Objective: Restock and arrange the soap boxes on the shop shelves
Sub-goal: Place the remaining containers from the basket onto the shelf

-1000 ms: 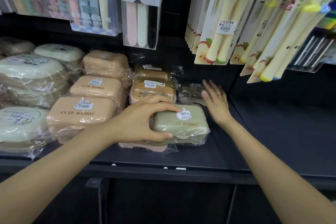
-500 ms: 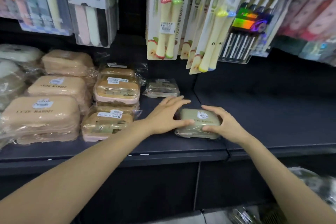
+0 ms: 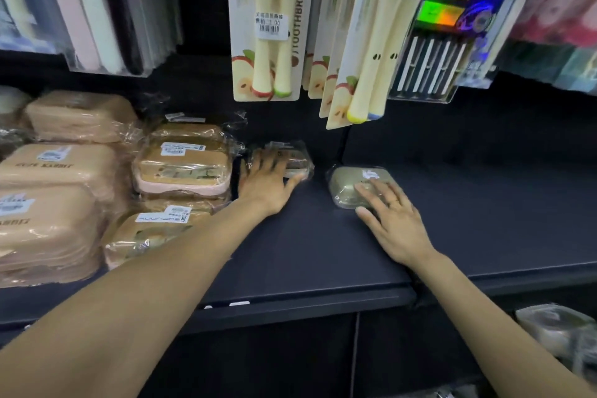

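Note:
A green plastic-wrapped soap box (image 3: 347,182) lies on the dark shelf (image 3: 307,249), just right of the shelf joint. My right hand (image 3: 394,223) lies on top of it, fingers spread over the lid and thumb against its near side. Further back and to the left sits a smaller wrapped soap box (image 3: 297,158). My left hand (image 3: 268,184) covers its left part, with the fingers over the top and the thumb along its front. The two boxes are apart.
Tan "Cute Rabbit" soap boxes (image 3: 61,168) and a stack of brown-and-pink boxes (image 3: 182,168) fill the shelf's left side. Toothbrush packs (image 3: 268,26) hang low over the back of the shelf. Wrapped goods (image 3: 555,326) lie below at the right.
My right hand has slid the green box back and to the right. My left hand left that box and reached back onto the smaller wrapped box.

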